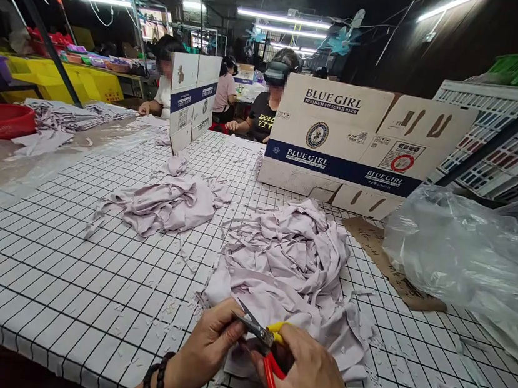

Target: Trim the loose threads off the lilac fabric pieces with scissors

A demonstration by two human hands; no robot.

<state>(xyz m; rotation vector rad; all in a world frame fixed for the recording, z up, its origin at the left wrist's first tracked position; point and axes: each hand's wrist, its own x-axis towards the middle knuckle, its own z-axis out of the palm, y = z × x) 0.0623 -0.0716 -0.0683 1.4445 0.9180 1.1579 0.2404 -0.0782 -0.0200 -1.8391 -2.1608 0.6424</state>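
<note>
Head view looked down on a table covered in a white cloth with a black grid [42,268], where the person's two hands met near the bottom edge. The right hand [311,383] was closed around the red and yellow handles of a pair of small snips [264,339], whose short blades stood parted and pointed up and left toward the other hand. The left hand [213,339], a dark bead bracelet [158,380] on its wrist, was closed in a pinch on the near edge of a pale lilac fabric piece [239,358], holding it right at the blades. That piece lay half hidden under both hands, touching the foot of the big heap of lilac fabric [288,260] just beyond them.

As a judgement of progress: a smaller, flatter pile of the same fabric [163,204] lay well apart to the left, and tiny offcuts [169,309] were scattered over the grid around the hands, so some trimming looked done. The larger heap looked like the bulk left to work through, though which pile was finished could not be told for sure.

Behind the heap stood a folded-out beer carton [354,143], with a crumpled clear plastic bag [469,251] to its right. Across the table other people [270,104] sat at work, their hands well away from this person's own
</note>
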